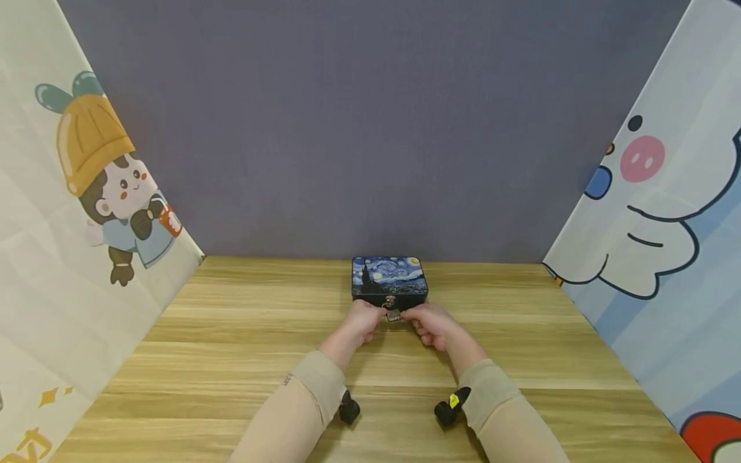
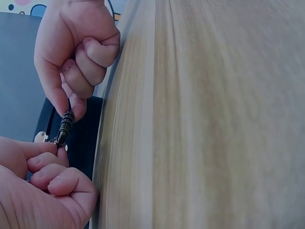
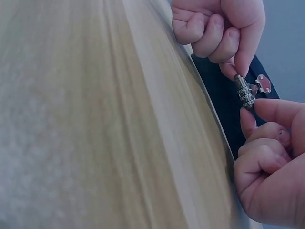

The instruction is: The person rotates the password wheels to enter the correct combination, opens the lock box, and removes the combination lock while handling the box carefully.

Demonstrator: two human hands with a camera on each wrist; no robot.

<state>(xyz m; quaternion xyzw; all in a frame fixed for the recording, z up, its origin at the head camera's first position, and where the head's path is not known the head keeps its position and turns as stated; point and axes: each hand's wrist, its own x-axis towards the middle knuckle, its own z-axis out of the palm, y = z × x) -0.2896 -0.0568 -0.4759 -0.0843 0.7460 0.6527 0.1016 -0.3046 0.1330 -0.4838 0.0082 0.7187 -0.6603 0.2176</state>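
Note:
A small combination padlock with lettered dials hangs at the front of a dark tin box with a swirling night-sky picture on its lid. My left hand pinches one end of the padlock between thumb and forefinger. From the other side, my right hand pinches the opposite end the same way. The remaining fingers of both hands are curled in. Just above the padlock is the box's metal latch. The lid is down.
The box stands at the far edge of a wood-grain table, close to a grey-blue back panel. Cartoon-printed sheets flank the table left and right. Black devices sit at both sleeve cuffs.

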